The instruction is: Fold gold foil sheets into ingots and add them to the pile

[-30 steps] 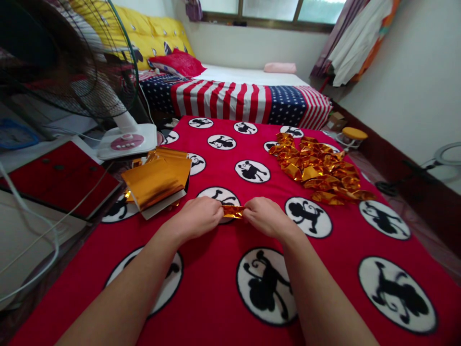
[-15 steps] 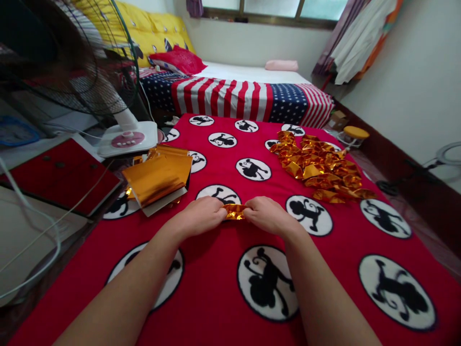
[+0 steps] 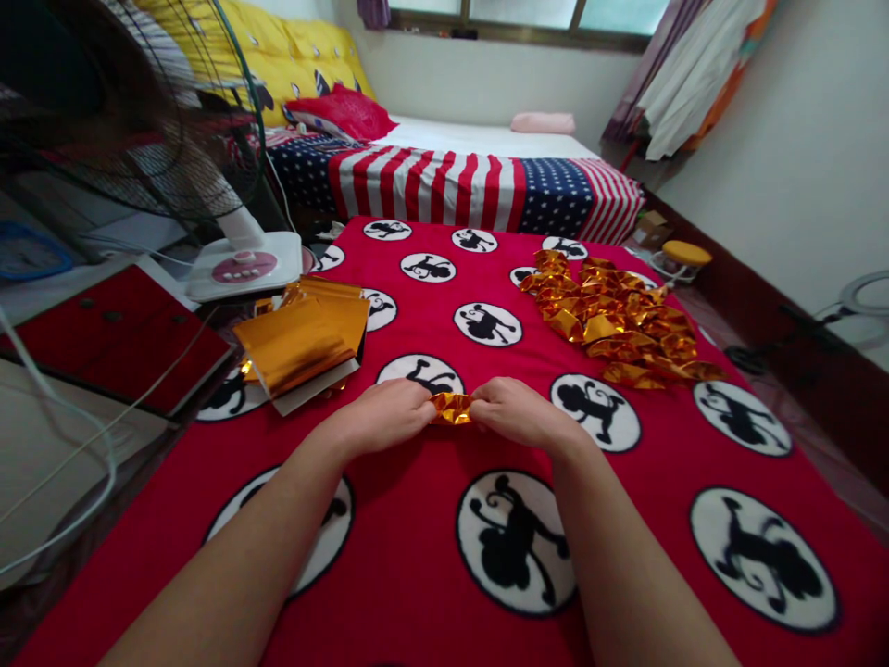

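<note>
A small folded piece of shiny gold foil paper (image 3: pixel 453 409) is stretched between my two hands, just above the red cloth. My left hand (image 3: pixel 393 410) closes on its left end and my right hand (image 3: pixel 512 408) pinches the right end; the fingertips are mostly hidden behind the knuckles. To the left lies a stack of flat gold foil sheets (image 3: pixel 302 343), some with pale backing. A heap of folded gold foil pieces (image 3: pixel 618 320) rests to the right, farther from me.
The red cloth with monkey prints (image 3: pixel 409 611) covers the surface before me. A fan (image 3: pixel 243 259) stands at the left beside a dark red panel (image 3: pixel 115 333). Behind is a bed with a stars-and-stripes cover (image 3: pixel 444 185). A yellow-topped stool (image 3: pixel 686 254) stands at the right.
Both hands stay in the same place, still gripping the gold foil piece. The foil's creases catch the light slightly differently, and the whole view has shifted a little.
</note>
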Motion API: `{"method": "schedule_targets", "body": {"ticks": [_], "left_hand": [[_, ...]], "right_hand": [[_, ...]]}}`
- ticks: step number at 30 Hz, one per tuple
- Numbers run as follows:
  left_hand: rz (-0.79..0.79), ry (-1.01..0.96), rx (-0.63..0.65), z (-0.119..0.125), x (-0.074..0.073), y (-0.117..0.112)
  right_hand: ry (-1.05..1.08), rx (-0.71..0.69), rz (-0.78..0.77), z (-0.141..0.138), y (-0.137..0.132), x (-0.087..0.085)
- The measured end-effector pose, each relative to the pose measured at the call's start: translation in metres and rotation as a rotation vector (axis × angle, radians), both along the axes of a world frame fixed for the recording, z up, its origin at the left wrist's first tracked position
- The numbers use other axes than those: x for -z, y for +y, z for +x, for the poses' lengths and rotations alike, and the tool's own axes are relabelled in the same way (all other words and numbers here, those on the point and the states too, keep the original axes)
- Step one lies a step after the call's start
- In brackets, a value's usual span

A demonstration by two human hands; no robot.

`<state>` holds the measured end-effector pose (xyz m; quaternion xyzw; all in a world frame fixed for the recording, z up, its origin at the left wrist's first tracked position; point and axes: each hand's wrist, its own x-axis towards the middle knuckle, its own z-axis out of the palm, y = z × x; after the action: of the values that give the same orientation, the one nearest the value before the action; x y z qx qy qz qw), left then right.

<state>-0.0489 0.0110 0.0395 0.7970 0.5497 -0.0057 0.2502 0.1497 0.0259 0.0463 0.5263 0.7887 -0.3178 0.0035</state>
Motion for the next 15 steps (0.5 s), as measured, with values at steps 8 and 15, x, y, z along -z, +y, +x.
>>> {"method": "schedule_targets", "body": {"ticks": [8,15], "left_hand": [[-0.016,0.013,-0.007,-0.0012,0.0016,0.0024],[-0.016,0.032,0.001,-0.0005,0.0024,0.0028]], "right_hand": [[0.059,-0.003,-0.040,0.0001,0.0005,0.0006],[0.060,0.055,-0.029,-0.0007,0.0021,0.0036]]}}
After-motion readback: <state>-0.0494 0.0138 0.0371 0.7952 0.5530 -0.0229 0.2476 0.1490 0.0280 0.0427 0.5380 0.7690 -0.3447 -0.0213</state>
